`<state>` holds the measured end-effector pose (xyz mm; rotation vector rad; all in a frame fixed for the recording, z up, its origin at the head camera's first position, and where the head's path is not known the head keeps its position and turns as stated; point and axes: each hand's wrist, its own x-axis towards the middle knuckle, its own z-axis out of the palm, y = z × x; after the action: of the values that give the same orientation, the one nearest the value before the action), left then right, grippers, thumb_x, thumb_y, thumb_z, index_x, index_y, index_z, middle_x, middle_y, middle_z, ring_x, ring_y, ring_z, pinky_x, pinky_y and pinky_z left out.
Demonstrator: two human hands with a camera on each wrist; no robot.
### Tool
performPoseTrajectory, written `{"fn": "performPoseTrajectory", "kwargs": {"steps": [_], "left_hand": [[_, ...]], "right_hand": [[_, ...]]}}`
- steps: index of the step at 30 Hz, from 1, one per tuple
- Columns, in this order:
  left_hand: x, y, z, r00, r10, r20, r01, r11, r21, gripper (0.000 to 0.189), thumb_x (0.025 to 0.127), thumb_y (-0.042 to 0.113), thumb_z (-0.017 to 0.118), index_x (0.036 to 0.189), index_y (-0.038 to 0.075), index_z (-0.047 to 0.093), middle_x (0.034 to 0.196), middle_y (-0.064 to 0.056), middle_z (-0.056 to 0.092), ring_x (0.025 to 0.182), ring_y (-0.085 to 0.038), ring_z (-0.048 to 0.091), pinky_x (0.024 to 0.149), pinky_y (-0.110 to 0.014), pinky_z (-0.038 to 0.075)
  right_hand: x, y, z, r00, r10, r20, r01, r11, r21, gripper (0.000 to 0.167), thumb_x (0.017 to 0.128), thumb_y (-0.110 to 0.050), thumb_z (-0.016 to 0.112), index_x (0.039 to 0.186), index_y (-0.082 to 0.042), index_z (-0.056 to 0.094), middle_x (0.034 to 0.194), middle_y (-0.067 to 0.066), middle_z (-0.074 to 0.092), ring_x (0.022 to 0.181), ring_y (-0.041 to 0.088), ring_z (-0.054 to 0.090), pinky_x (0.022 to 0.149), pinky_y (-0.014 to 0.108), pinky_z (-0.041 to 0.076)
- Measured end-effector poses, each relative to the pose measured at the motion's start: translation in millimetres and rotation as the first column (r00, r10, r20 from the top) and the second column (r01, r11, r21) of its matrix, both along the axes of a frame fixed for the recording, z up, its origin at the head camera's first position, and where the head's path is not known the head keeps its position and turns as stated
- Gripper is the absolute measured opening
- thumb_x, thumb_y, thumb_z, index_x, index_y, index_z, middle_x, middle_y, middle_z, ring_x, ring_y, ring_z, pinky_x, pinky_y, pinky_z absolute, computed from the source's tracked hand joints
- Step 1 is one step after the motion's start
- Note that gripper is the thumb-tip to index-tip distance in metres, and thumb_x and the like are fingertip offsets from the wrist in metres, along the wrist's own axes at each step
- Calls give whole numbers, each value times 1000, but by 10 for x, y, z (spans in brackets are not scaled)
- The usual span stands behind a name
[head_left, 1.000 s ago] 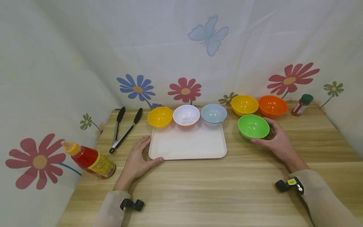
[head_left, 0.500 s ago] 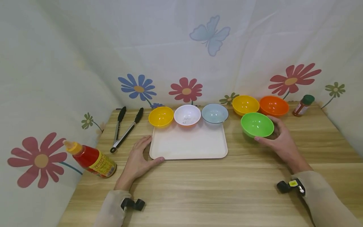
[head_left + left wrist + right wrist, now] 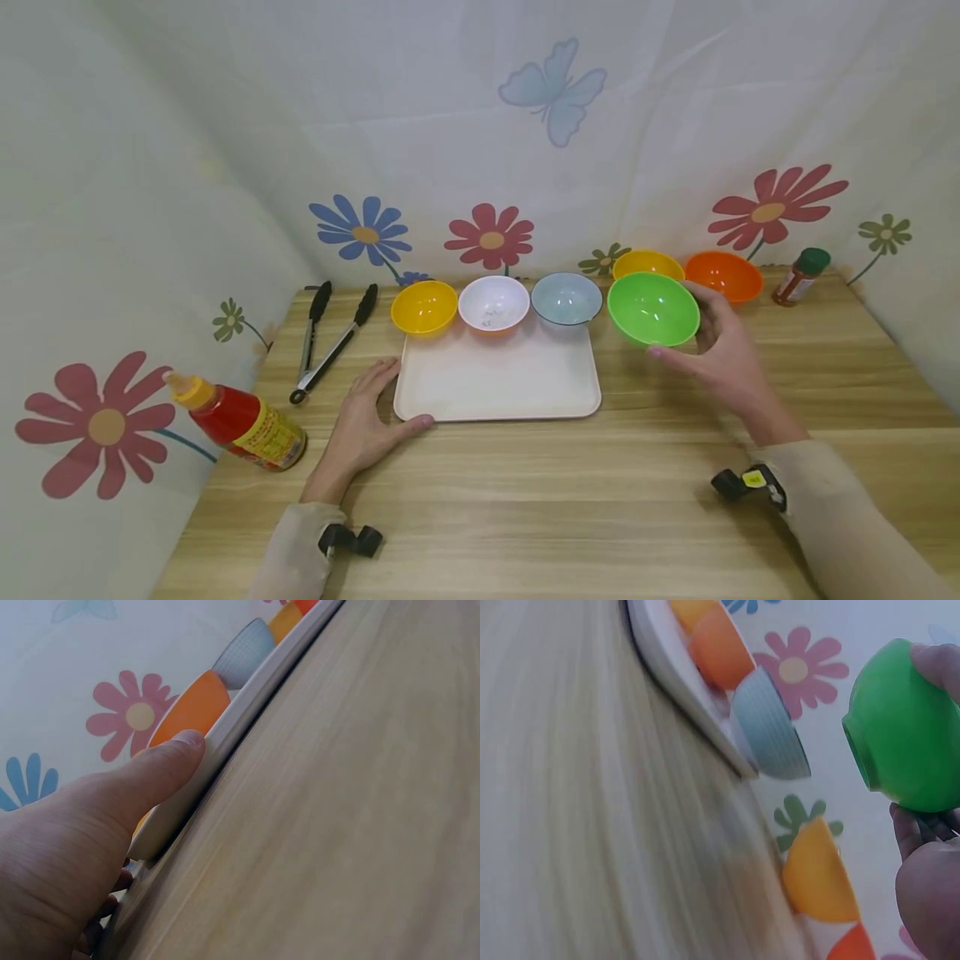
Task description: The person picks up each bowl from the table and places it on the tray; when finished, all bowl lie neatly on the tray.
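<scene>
A green bowl (image 3: 652, 310) is gripped by my right hand (image 3: 723, 358), thumb at its near side and fingers at its right and underside. In the right wrist view, the bowl (image 3: 907, 731) is off the table and tilted. My left hand (image 3: 367, 421) rests at the near left corner of a white tray (image 3: 495, 383), its fingers fairly straight along the left side. Its thumb touches the front rim, as the left wrist view shows. Across the tray's back edge stand a yellow bowl (image 3: 424, 308), a white bowl (image 3: 493, 305) with an orange outside and a pale blue bowl (image 3: 566, 298).
Behind the green bowl stand another yellow bowl (image 3: 647, 262) and an orange bowl (image 3: 726, 277). A small green-capped jar (image 3: 801, 277) is at the back right. Black-handled tongs (image 3: 326, 354) lie left of the tray. A red sauce bottle (image 3: 240, 423) stands at the left table edge.
My right hand has lifted the green bowl and then moved it leftward and toward the back, now partly covering the rear yellow bowl. My left hand and the tray have stayed put.
</scene>
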<state>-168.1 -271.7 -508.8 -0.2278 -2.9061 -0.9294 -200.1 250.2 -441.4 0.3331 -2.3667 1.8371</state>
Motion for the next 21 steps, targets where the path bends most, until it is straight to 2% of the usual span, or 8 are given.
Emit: {"fn": "performPoseTrajectory", "kwargs": {"steps": [7, 10, 16, 21], "left_hand": [[-2, 21, -3, 1000, -5, 11, 5, 1000, 7, 118, 81, 73, 91, 172, 14, 44, 178, -12, 39, 167, -41, 29, 135, -71, 24], [-6, 18, -9, 1000, -4, 11, 4, 1000, 9, 118, 81, 72, 92, 172, 14, 44, 178, -13, 39, 167, -41, 29, 135, -71, 24], [-4, 5, -5, 1000, -3, 5, 3, 1000, 10, 119, 80, 71, 93, 171, 13, 45, 178, -13, 40, 167, -42, 30, 135, -71, 24], [-7, 8, -7, 1000, -2, -9, 2, 1000, 11, 118, 79, 70, 94, 171, 12, 45, 177, -15, 41, 166, -43, 31, 134, -72, 24]], "right_hand": [[-48, -383, 67, 992, 108, -66, -115, 988, -99, 99, 85, 13, 90, 166, -4, 36, 167, 13, 43, 155, 20, 42, 130, 15, 31], [-72, -567, 68, 984, 153, -90, -162, 980, -114, 99, 82, 14, 91, 165, -1, 37, 167, 13, 44, 154, 21, 43, 130, 16, 31], [-68, -912, 64, 967, 241, -86, -249, 963, -100, 104, 80, 7, 95, 166, -3, 37, 169, 11, 45, 154, 27, 44, 130, 16, 32], [-56, -1193, 18, 954, 294, -63, -298, 953, -56, 106, 80, -6, 101, 166, -10, 39, 164, 6, 51, 149, 24, 51, 131, 27, 38]]}}
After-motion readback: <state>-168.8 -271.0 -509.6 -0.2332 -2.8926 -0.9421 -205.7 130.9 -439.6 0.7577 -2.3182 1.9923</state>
